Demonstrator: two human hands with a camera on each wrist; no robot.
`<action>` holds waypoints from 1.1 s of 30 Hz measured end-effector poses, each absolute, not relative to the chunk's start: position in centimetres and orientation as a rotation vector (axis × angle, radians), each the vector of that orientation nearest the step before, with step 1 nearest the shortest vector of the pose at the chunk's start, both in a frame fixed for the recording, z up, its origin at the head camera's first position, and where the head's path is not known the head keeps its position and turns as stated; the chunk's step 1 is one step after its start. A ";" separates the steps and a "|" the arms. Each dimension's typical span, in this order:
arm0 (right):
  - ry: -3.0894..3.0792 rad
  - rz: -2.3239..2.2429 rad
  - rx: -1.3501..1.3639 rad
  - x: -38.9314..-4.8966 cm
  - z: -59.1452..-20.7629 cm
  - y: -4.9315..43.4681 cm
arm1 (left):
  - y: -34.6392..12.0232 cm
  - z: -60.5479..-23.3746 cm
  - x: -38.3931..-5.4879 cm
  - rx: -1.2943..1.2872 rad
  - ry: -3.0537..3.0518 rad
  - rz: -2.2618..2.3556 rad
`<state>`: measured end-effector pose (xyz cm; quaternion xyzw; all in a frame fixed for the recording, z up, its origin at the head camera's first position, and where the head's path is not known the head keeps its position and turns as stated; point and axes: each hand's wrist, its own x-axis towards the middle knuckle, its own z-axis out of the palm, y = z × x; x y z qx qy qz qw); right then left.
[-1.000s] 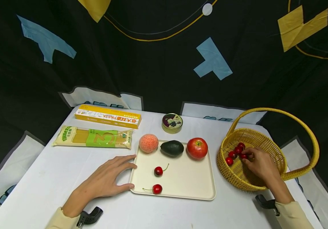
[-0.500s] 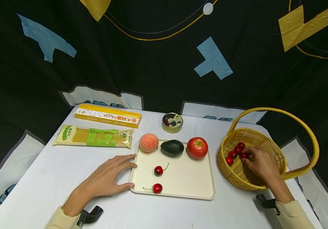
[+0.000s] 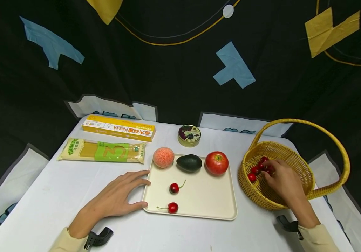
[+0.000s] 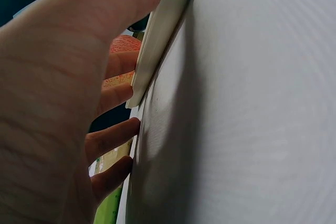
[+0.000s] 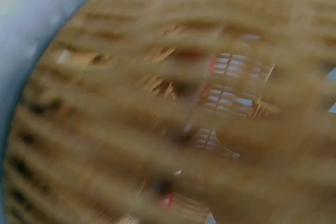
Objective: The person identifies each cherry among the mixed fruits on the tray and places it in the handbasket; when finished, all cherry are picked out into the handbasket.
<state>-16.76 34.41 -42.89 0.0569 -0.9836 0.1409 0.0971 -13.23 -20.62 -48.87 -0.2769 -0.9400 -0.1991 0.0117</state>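
Observation:
In the head view my left hand (image 3: pixel 115 194) lies at the left edge of the cream tray (image 3: pixel 205 214), fingers spread and fingertips at the rim. The left wrist view shows thumb and fingers along the side of the tray. On the tray are two stemmed cherries, one nearer the middle (image 3: pixel 174 188) and one near the front (image 3: pixel 172 208). My right hand (image 3: pixel 284 180) reaches into the yellow wicker basket (image 3: pixel 251 196) and pinches a cherry (image 3: pixel 270 170), partly hidden by its fingers. Several other cherries (image 3: pixel 252 177) lie beside it. Basket weave, blurred, fills the right wrist view.
Along the tray's back sit a pinkish round fruit (image 3: pixel 163 157), a dark avocado (image 3: pixel 189 163) and a red apple (image 3: pixel 217 163). Behind stands a round tin (image 3: pixel 189 135). A pasta bag (image 3: pixel 103 151) and a pasta box (image 3: pixel 118 128) lie back left. The basket's tall handle (image 3: pixel 341 150) arches up.
My right hand has shifted slightly left inside the basket, over the cherries, its wrist moving left as well. The left hand and the things on the tray stay as they were.

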 end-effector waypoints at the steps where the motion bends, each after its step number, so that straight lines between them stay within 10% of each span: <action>1: -2.898 0.421 0.177 -16.7 -42.7 34.1 | -20.6 -48.9 -13.2 -0.862 -2.933 -0.620; 33: -2.704 0.732 0.570 -16.7 -42.3 22.0 | -20.7 -49.0 -13.3 -0.863 -2.926 -0.632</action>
